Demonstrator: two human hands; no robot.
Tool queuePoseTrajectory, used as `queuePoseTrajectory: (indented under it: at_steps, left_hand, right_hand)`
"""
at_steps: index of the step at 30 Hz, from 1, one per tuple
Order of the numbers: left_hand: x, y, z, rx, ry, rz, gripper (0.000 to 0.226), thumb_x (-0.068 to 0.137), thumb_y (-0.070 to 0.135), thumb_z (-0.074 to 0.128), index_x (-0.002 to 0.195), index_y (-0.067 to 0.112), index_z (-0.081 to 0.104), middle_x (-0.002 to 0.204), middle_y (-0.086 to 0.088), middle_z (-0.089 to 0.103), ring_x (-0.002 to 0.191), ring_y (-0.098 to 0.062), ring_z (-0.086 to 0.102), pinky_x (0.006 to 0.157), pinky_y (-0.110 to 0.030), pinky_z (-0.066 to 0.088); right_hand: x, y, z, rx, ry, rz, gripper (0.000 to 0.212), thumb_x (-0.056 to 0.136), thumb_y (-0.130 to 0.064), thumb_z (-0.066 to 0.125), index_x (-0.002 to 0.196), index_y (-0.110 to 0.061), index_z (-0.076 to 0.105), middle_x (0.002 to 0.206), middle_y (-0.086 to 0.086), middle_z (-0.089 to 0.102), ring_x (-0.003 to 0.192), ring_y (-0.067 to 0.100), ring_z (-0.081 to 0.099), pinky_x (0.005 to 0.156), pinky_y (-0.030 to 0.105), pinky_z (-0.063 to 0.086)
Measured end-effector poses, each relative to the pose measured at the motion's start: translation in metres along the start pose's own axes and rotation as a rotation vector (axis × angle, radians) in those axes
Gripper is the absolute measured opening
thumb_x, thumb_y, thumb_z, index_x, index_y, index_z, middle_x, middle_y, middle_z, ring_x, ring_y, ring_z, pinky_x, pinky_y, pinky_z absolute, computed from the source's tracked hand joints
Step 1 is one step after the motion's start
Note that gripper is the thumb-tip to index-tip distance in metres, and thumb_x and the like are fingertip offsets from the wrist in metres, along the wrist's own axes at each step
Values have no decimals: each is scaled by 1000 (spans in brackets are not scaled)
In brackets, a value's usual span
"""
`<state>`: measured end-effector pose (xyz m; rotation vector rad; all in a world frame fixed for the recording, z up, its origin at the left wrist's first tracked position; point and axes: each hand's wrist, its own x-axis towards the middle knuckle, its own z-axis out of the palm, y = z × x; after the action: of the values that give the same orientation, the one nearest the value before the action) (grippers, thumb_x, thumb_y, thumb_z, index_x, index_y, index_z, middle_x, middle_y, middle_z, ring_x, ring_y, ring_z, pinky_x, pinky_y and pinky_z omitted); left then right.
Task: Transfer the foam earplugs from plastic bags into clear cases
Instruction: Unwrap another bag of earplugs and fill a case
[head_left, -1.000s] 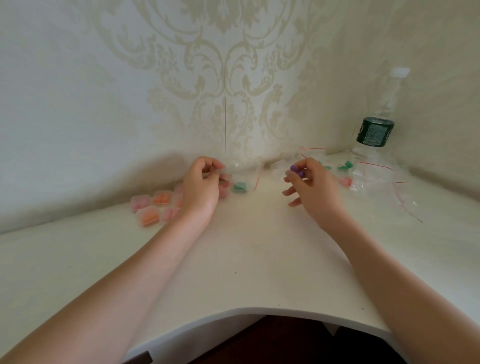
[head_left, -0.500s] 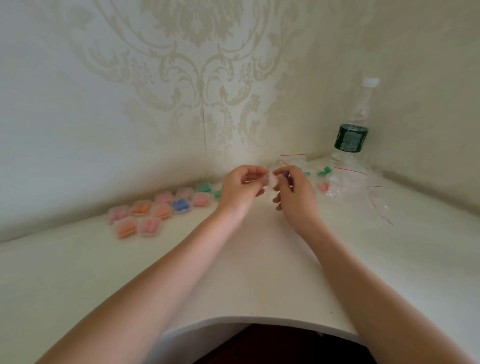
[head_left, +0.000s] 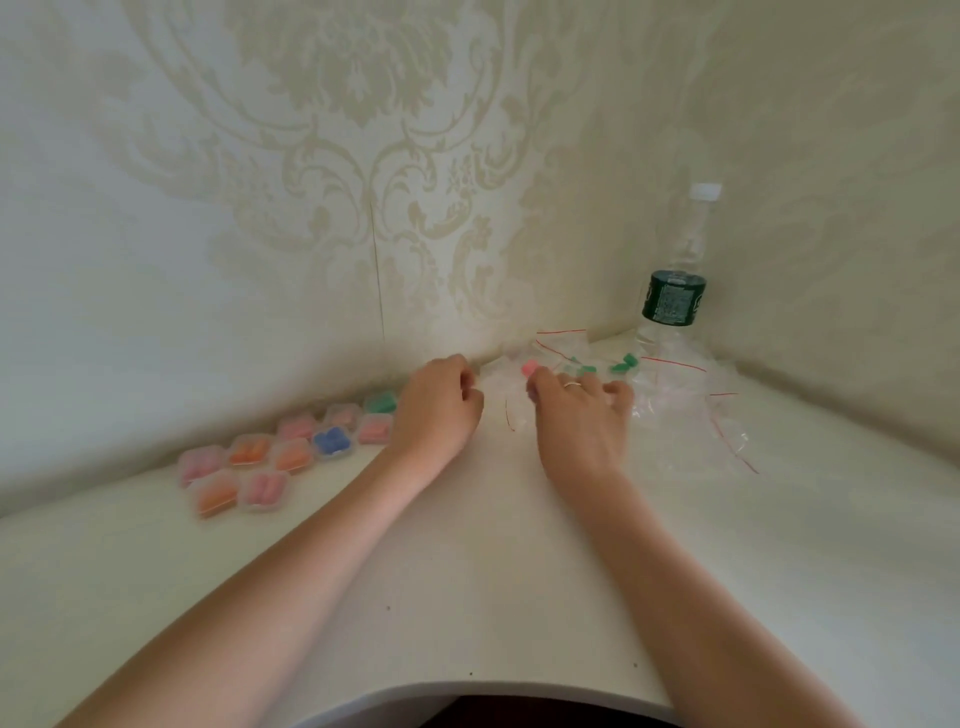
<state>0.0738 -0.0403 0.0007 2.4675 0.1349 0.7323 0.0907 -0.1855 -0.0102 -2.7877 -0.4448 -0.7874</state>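
Several clear cases (head_left: 262, 491) filled with pink, orange, blue and green earplugs lie in rows at the left by the wall. My left hand (head_left: 439, 410) hovers right of them with its fingers curled; what they hold is hidden. My right hand (head_left: 582, 415), with a ring on it, reaches into the pile of clear plastic bags (head_left: 675, 405) and pinches a bag with a pink earplug (head_left: 530, 368) at its fingertips. Green earplugs (head_left: 623, 362) sit in bags behind it. A clear bag with a red strip (head_left: 511, 415) lies between my hands.
A plastic water bottle (head_left: 675, 301) with a dark green label stands in the corner behind the bags. Patterned walls close off the white desk (head_left: 467, 571) at the back and right. The desk's curved front edge is near me.
My hands were together at a small clear case with a purple earplug. They have moved apart, and my right hand has reached right to the bags and the pink earplug.
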Motion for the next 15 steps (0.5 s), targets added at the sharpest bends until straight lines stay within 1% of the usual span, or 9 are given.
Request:
queuePoseTrajectory:
  at_steps: [1, 2, 3, 5, 7, 9, 11, 12, 15]
  left_hand:
    - [6, -5, 5, 72, -84, 72, 27, 86, 11, 52, 111, 9, 61, 111, -11, 62, 103, -28, 57, 82, -33, 43]
    - [10, -7, 9, 126, -178, 127, 39, 89, 13, 52, 128, 9, 54, 129, -11, 55, 119, -28, 50, 93, -32, 39]
    - [14, -8, 14, 173, -254, 161, 50, 92, 16, 50, 140, 11, 42, 143, -9, 44, 131, -27, 39, 103, -32, 33]
    - [20, -7, 22, 245, -346, 185, 60, 96, 19, 43, 151, 14, 20, 157, -5, 20, 144, -23, 19, 115, -34, 19]
    - [26, -6, 29, 284, -373, 179, 62, 96, 14, 37, 153, 17, 11, 160, -3, 10, 146, -23, 12, 116, -37, 15]
    - [31, -6, 33, 331, -375, 174, 62, 95, 12, 34, 152, 20, 13, 159, 0, 12, 144, -24, 14, 115, -42, 17]
    - [34, -6, 36, 343, -354, 168, 58, 93, 13, 37, 149, 21, 22, 156, 1, 21, 141, -26, 20, 112, -44, 21]
    - [36, -6, 37, 326, -351, 161, 56, 92, 15, 39, 147, 21, 27, 153, 0, 26, 138, -27, 23, 110, -44, 24]
    - [41, -5, 38, 293, -385, 153, 46, 89, 26, 46, 135, 24, 45, 141, -2, 36, 132, -29, 29, 107, -44, 31]
  right_hand:
    - [2, 1, -1, -6, 62, 51, 27, 94, -9, 42, 113, -27, 49, 109, -5, 64, 111, 22, 45, 94, 38, 11]
    - [3, 1, -3, -10, 117, 78, 27, 92, -8, 45, 111, -26, 51, 105, -6, 65, 110, 22, 46, 96, 38, 11]
    - [3, -1, -4, -15, 175, 77, 27, 88, -6, 51, 106, -25, 54, 99, -6, 67, 108, 23, 49, 97, 39, 12]
    - [2, -3, -1, 21, 272, 32, 27, 78, -2, 62, 97, -21, 60, 86, -4, 70, 103, 26, 57, 99, 41, 16]
    - [2, -4, 4, 76, 275, -39, 22, 78, -3, 65, 95, -17, 62, 83, 0, 71, 104, 28, 59, 102, 41, 14]
    - [2, -5, 8, 143, 213, -80, 14, 85, -6, 60, 95, -15, 61, 88, 3, 71, 107, 28, 58, 102, 37, 15]
    - [3, -4, 9, 176, 179, -121, 10, 88, -6, 56, 94, -14, 61, 88, 6, 70, 101, 31, 59, 94, 34, 23]
    - [2, -4, 8, 184, 145, -129, 11, 90, -6, 53, 95, -13, 60, 90, 7, 70, 100, 32, 58, 90, 33, 26]
    - [1, -4, 4, 222, 33, -119, 17, 96, -9, 44, 106, -12, 57, 106, 8, 66, 108, 32, 50, 88, 34, 29]
